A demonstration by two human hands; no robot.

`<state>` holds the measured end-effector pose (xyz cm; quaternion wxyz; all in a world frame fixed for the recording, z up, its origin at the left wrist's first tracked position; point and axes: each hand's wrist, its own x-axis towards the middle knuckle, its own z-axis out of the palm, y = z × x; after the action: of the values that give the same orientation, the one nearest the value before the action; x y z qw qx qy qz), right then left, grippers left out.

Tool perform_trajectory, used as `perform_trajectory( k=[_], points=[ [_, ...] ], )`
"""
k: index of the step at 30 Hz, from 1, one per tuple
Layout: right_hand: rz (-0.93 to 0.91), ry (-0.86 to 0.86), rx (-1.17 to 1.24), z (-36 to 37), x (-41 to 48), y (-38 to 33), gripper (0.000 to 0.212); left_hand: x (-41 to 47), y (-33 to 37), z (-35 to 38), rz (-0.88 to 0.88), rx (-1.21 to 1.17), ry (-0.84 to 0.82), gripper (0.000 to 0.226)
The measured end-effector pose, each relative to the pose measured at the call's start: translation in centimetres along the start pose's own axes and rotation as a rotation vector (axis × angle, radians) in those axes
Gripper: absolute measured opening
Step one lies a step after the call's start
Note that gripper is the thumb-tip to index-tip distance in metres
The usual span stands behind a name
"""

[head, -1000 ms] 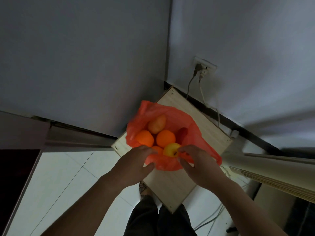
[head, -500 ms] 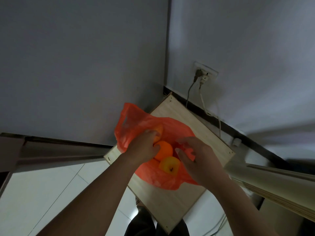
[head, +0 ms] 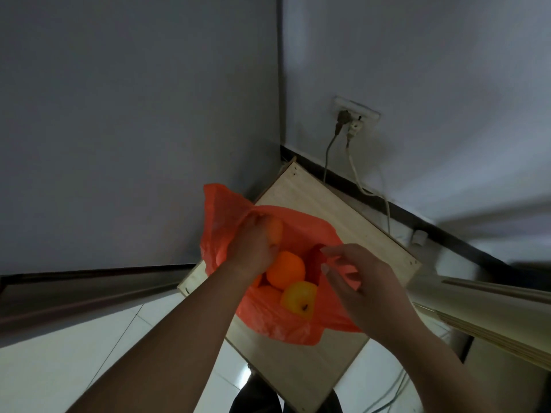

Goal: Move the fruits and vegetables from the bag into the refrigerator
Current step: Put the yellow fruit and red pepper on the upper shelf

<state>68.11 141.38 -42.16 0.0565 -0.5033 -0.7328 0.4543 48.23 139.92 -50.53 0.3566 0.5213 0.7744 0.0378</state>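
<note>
The bag (head: pixel 277 326) sits slumped on the wooden worktop (head: pixel 304 368), its mouth turned up so the produce inside can be reached from above. The right hand (head: pixel 366 281) is at the bag's near right rim, thumb and fingers (head: pixel 331 251) pinching a fold of the plastic; this looks meant to hold the mouth wide and steady the limp bag while the other hand works. The left hand (head: pixel 250 251) is plunged into the bag's far left side, its fingers curled over a pale fruit (head: pixel 276 231) pressed against the bag's back wall, seemingly gripping it to lift it out, though the fingertips are hidden by the back of the hand and the plastic. In the middle of the bag lies an orange (head: pixel 287 271), with a yellow apple (head: pixel 299 298) touching it on the near side and a red fruit (head: pixel 314 259) tucked at the right, half behind the pinched fold. All the produce seen is inside the bag; no refrigerator can be told for certain, so the transfer appears barely begun.
</note>
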Motion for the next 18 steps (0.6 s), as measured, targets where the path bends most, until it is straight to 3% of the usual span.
perform_trajectory(
  k=[7,10,12,18],
  points=[
    [0.013,-0.023,-0.001,0.3,-0.2,1.3,0.029,0.4,-0.2,0.1,0.004,0.004,-0.003,0.067],
    [0.017,-0.001,-0.007,-0.1,-0.5,0.9,0.028,-1.4,0.2,-1.2,0.057,-0.034,0.056,0.055],
    [0.014,0.026,-0.007,-0.3,-0.6,0.3,0.027,-3.3,0.4,-2.2,0.051,-0.089,0.094,0.048],
    [-0.013,-0.027,-0.036,0.7,-0.7,-1.7,0.025,-9.5,0.3,-2.6,0.01,-0.362,0.027,0.069]
  ],
)
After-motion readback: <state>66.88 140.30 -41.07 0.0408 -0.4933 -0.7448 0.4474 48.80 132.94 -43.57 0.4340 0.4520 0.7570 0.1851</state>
